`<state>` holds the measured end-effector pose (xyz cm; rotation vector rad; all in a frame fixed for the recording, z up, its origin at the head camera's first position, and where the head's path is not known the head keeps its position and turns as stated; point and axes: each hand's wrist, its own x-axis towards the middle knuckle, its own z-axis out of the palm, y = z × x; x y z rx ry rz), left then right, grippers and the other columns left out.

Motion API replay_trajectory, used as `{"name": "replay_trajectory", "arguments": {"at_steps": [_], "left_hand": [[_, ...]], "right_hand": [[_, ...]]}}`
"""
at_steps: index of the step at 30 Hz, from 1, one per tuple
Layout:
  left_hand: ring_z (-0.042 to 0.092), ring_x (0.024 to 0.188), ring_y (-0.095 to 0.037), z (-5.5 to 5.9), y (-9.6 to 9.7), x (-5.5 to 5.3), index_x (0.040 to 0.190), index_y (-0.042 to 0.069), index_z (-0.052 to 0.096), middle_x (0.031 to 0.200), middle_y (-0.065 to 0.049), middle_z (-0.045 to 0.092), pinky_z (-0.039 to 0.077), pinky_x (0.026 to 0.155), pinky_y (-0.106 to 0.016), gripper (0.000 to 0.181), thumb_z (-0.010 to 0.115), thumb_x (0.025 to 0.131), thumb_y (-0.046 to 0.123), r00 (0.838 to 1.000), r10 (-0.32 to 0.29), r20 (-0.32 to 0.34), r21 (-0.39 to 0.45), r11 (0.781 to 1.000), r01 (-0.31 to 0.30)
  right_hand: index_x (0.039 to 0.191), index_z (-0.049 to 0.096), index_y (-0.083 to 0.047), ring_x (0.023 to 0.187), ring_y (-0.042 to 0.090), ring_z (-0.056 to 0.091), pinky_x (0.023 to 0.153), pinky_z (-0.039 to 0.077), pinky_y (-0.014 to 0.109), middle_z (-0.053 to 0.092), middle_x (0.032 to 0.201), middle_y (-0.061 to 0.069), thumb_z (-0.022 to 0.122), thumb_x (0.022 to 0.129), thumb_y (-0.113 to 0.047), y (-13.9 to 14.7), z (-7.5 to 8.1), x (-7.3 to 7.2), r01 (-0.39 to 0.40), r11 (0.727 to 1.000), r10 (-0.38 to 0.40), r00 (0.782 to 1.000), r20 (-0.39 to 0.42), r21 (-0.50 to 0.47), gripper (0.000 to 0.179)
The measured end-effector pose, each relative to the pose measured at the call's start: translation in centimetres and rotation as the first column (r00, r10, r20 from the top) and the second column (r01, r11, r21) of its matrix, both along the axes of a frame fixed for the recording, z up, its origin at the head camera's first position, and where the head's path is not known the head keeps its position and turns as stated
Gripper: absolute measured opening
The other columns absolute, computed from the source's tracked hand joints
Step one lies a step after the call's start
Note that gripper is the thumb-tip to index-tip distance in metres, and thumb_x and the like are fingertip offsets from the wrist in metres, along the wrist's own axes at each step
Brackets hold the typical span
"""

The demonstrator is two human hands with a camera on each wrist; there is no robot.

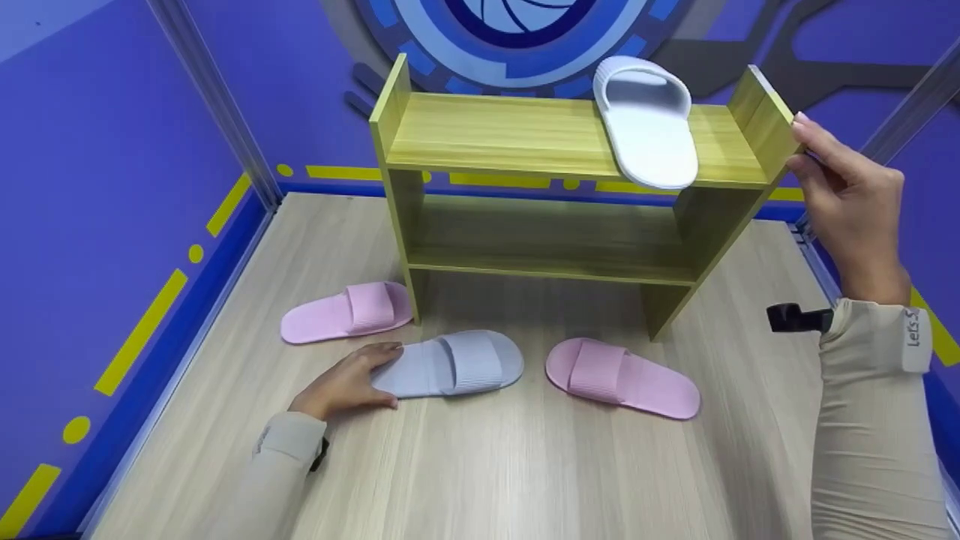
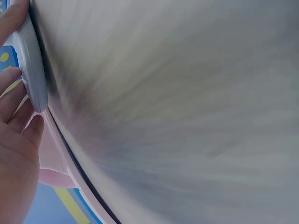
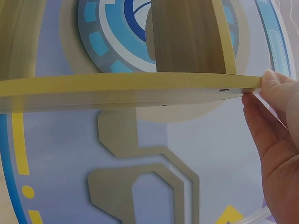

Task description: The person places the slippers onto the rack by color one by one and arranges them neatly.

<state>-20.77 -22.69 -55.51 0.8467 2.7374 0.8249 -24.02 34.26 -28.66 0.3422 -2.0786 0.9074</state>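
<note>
My left hand [image 1: 351,382] grips the heel end of a light grey slipper [image 1: 476,364] lying on the floor in front of the rack. In the left wrist view, thumb and fingers sit on either side of the slipper's heel [image 2: 33,63]. At the right, my right hand [image 1: 855,199] pinches the upper edge of the wooden rack's side panel [image 1: 765,124]. The right wrist view shows that panel's edge [image 3: 140,83] between thumb and fingers. A white slipper [image 1: 651,142] rests on the top shelf [image 1: 502,135], toe strap toward the back.
One pink slipper [image 1: 337,313] lies by the rack's left leg, and another pink slipper [image 1: 630,379] lies in front of its right half. The rack has a lower shelf [image 1: 547,240]. Blue patterned walls [image 1: 112,195] enclose the wood-look floor [image 1: 510,472].
</note>
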Motion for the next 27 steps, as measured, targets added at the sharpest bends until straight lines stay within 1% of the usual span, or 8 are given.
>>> {"name": "replay_trajectory", "arguments": {"at_steps": [2, 7, 11, 14, 18, 22, 27], "left_hand": [[0.044, 0.134, -0.035, 0.03, 0.03, -0.08, 0.138, 0.000, 0.050, 0.144, -0.019, 0.047, 0.035, 0.110, -0.049, 0.087, 0.086, 0.066, 0.034, 1.000, 0.004, -0.003, 0.021, 1.000, -0.003], [0.042, 0.135, -0.038, 0.09, 0.03, -0.15, 0.137, -0.001, 0.050, 0.145, -0.020, 0.047, 0.033, 0.111, -0.051, 0.089, 0.087, 0.065, 0.035, 1.000, 0.023, 0.000, 0.063, 0.998, -0.023], [0.039, 0.137, -0.039, 0.20, 0.02, -0.15, 0.138, 0.001, 0.050, 0.146, -0.020, 0.045, 0.031, 0.112, -0.052, 0.091, 0.088, 0.064, 0.036, 0.999, 0.040, 0.028, 0.087, 0.995, -0.043], [0.038, 0.138, -0.038, 0.39, 0.03, -0.15, 0.139, 0.002, 0.050, 0.147, -0.019, 0.044, 0.030, 0.113, -0.052, 0.090, 0.088, 0.064, 0.035, 0.997, 0.053, 0.050, 0.099, 0.993, -0.058], [0.038, 0.138, -0.037, 0.58, 0.05, -0.17, 0.138, 0.002, 0.050, 0.147, -0.018, 0.044, 0.030, 0.113, -0.052, 0.089, 0.088, 0.064, 0.035, 0.996, 0.061, 0.064, 0.115, 0.991, -0.068], [0.039, 0.138, -0.036, 0.72, 0.01, -0.15, 0.138, 0.003, 0.051, 0.147, -0.017, 0.045, 0.030, 0.113, -0.051, 0.090, 0.088, 0.064, 0.037, 0.996, 0.066, 0.059, 0.123, 0.990, -0.072], [0.040, 0.137, -0.035, 0.87, -0.18, -0.24, 0.137, 0.002, 0.052, 0.145, -0.016, 0.048, 0.031, 0.113, -0.051, 0.090, 0.088, 0.063, 0.036, 0.997, 0.064, 0.048, 0.135, 0.988, -0.070]], "right_hand": [[0.119, 0.067, -0.006, 0.116, 0.001, 0.060, 0.089, 0.047, 0.009, 0.064, 0.124, 0.012, 0.066, 0.084, 0.004, 0.03, 0.01, 0.00, 0.000, 1.000, 0.000, 1.000, -0.007, 0.005, 0.037], [0.122, 0.066, -0.010, 0.117, 0.002, 0.059, 0.088, 0.047, 0.008, 0.064, 0.126, 0.010, 0.066, 0.085, 0.000, 0.25, -0.06, 0.01, 0.006, 0.999, -0.006, 1.000, -0.014, 0.039, 0.038], [0.122, 0.066, -0.014, 0.117, 0.003, 0.060, 0.088, 0.048, 0.009, 0.064, 0.125, 0.008, 0.066, 0.086, -0.002, 0.30, -0.04, 0.02, 0.002, 0.999, -0.001, 1.000, -0.019, 0.048, 0.039], [0.122, 0.066, -0.015, 0.117, 0.004, 0.060, 0.089, 0.048, 0.010, 0.065, 0.125, 0.007, 0.066, 0.086, -0.002, 0.28, 0.03, 0.03, -0.002, 0.999, 0.003, 1.000, -0.020, 0.041, 0.039], [0.121, 0.067, -0.013, 0.116, 0.005, 0.061, 0.088, 0.048, 0.009, 0.065, 0.124, 0.008, 0.067, 0.085, -0.002, 0.25, 0.00, 0.01, -0.012, 1.000, 0.012, 1.000, -0.022, 0.018, 0.037], [0.120, 0.067, -0.012, 0.114, 0.005, 0.062, 0.085, 0.048, 0.008, 0.065, 0.124, 0.007, 0.068, 0.085, 0.000, 0.26, -0.13, -0.07, -0.021, 1.000, 0.021, 1.000, -0.022, -0.013, 0.037], [0.119, 0.067, -0.011, 0.114, 0.006, 0.063, 0.085, 0.049, 0.009, 0.065, 0.124, 0.008, 0.068, 0.084, 0.001, 0.29, -0.29, -0.15, -0.026, 0.999, 0.025, 0.999, -0.019, -0.031, 0.037]]}}
